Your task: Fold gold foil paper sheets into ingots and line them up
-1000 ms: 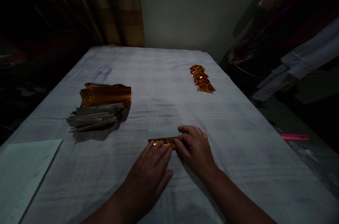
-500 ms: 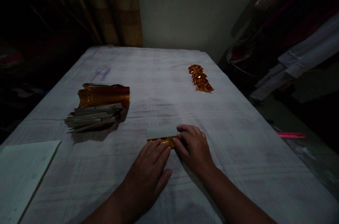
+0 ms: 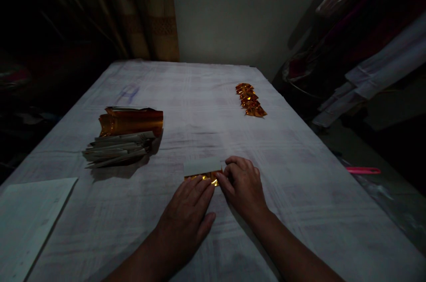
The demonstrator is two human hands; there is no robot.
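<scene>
At the near middle of the bench (image 3: 299, 175), a small foil strip (image 3: 203, 170) is lying flat, its white back folded over so that only a thin gold edge is showing towards the person. Part of that edge is hiding under the fingertips of the left hand (image 3: 188, 215), which is lying spread and flat, pressing the strip down. The right hand (image 3: 244, 186) is curling its fingers narrowly at the strip's right end and touching it. The dim light is making it impossible to tell whether they are pinching the paper or only pressing on it.

Both forearms are running out of the picture at the bottom. A white sheet (image 3: 29, 220) is lying at the near left corner, cut off by the frame. Well apart to the left, a stack of foil papers (image 3: 124, 137) is resting with its gold ends curling upward. A row of folded gold pieces (image 3: 250, 100) is lying close to the far right edge. Bare cloth is stretching between these and the hands. Off the right edge, a pink object (image 3: 362, 170) is showing faintly, too dark to name.
</scene>
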